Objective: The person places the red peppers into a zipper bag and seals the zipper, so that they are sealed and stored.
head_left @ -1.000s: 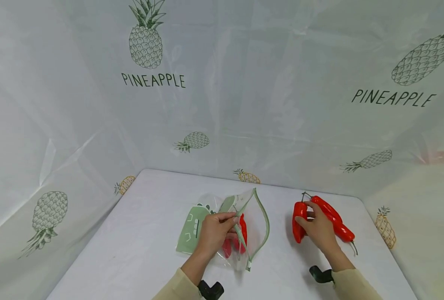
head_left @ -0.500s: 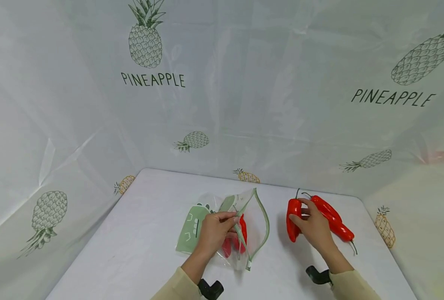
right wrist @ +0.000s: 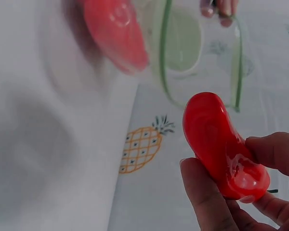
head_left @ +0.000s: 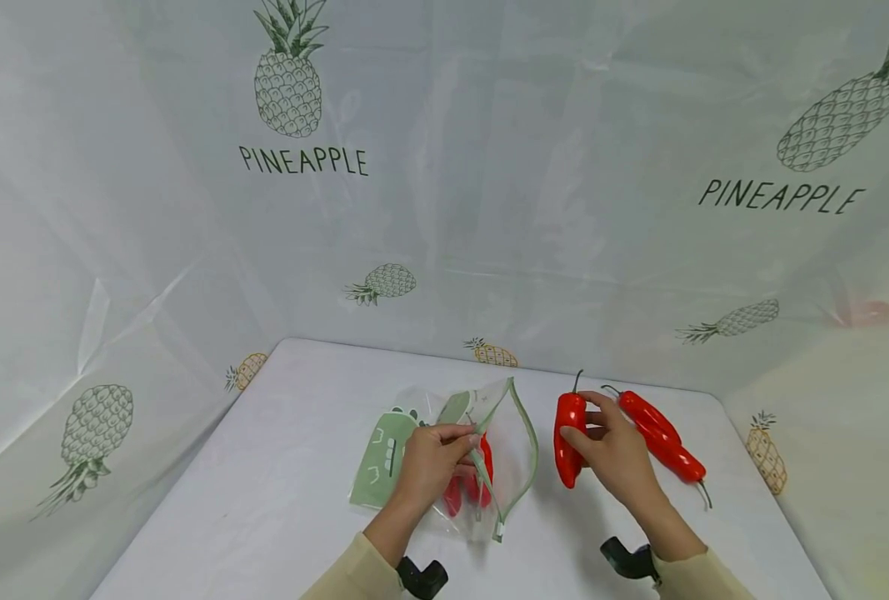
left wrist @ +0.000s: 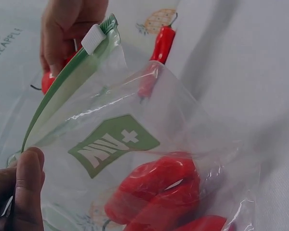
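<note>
My left hand [head_left: 432, 467] pinches the edge of a clear zip bag [left wrist: 113, 147], whose green-rimmed mouth gapes towards the right in the head view. A white slider [left wrist: 93, 39] sits at one end of that rim. Several red chili peppers [left wrist: 154, 192] lie inside, seen through the plastic. To the right of the mouth, my right hand [head_left: 624, 454] holds another red chili pepper [head_left: 568, 442] between thumb and fingers, its stem pointing up and away. In the right wrist view this pepper [right wrist: 212, 139] appears close up, apart from the bag.
Two more red chili peppers [head_left: 650, 417] lie end to end on the white table [head_left: 302, 467], beyond the right hand. A green animal-face print [head_left: 380, 458] shows at the bag's left. Behind stands a pale curtain [head_left: 489, 208] with pineapple prints.
My right hand has carried its pepper leftwards, away from the two on the table and closer to the bag's mouth. My left hand stays in place on the bag.
</note>
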Available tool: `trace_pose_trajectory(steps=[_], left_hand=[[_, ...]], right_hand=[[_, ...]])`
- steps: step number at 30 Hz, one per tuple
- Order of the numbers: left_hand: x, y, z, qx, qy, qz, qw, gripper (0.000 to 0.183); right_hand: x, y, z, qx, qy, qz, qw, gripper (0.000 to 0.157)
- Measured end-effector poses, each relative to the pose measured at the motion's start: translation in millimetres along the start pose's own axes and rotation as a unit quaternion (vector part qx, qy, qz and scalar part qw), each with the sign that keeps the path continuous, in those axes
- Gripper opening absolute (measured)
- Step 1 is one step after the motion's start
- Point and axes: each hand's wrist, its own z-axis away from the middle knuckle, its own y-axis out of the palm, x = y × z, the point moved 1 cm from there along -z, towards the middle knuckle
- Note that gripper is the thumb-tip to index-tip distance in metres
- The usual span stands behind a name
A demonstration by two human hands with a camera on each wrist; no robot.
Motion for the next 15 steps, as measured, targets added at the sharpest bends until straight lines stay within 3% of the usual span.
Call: trace_pose_trajectory(steps=[15], left_hand=[[-3.7, 4.1, 1.4, 0.005, 0.002, 0.007, 1.0, 0.022]], right_hand=[[27, 24.6, 12, 0.019, 0.003, -0.041, 0.999, 0.067]])
